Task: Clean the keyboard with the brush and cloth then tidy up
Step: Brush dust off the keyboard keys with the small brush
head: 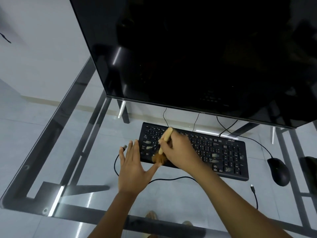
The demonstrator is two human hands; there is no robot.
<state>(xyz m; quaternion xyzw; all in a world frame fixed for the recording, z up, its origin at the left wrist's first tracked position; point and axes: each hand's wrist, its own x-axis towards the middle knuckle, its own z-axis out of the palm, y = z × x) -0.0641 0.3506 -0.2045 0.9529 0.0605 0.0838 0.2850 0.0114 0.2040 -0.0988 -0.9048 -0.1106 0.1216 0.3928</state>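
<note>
From the head camera, the right hand (178,152) is gripping a brush (163,143) by its pale wooden handle, fingers curled round it; the brown bristles are blurring over the near left edge of the black keyboard (223,152). The left hand (133,165) is lying flat on the glass table (51,152) just left of the keyboard, fingers straight and spread wide, thumb reaching toward the bristles. A dark monitor (197,57) is standing behind the keyboard; a black mouse (278,170) is sitting to its right; a loose black cable (171,178) is trailing across the glass under both wrists. I am seeing no cloth here.
</note>
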